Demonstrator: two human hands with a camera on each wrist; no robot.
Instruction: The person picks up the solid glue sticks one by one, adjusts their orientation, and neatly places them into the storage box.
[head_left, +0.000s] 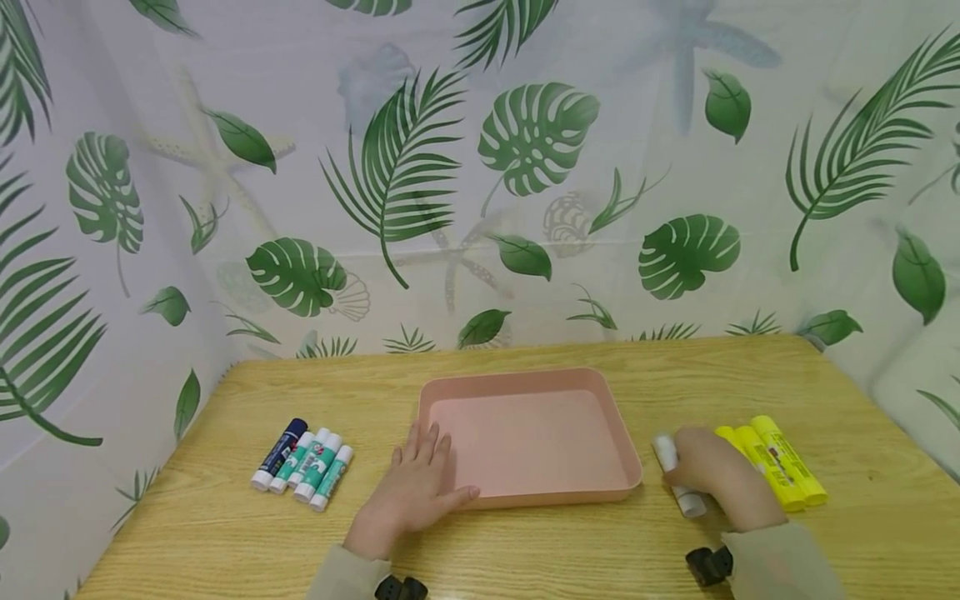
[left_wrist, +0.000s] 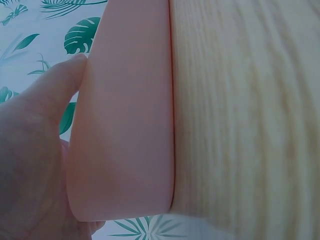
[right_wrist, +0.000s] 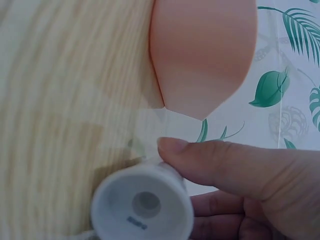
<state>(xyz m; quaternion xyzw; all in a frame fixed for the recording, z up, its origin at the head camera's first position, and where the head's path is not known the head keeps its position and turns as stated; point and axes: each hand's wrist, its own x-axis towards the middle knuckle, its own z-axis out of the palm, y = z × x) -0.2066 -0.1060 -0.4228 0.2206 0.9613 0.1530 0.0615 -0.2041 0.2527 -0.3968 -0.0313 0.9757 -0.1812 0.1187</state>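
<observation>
A shallow pink tray (head_left: 525, 500) lies in the middle of the wooden table. My left hand (head_left: 411, 493) rests on its front left corner with fingers spread and straight; in the left wrist view the thumb (left_wrist: 70, 75) touches the rim. To the right of the tray, my right hand (head_left: 716, 471) holds a white glue stick (head_left: 692, 503) between thumb and fingers. The right wrist view shows that stick's round hollow base (right_wrist: 142, 205) close up, at the table surface. Right beside this hand lie yellow glue sticks (head_left: 787, 458), partly hidden by it.
On the left of the table, a navy glue stick (head_left: 281, 454) lies in a row with several green-and-white glue sticks (head_left: 320, 469). A leaf-patterned cloth (head_left: 450, 208) stands behind the table's far edge and along its sides.
</observation>
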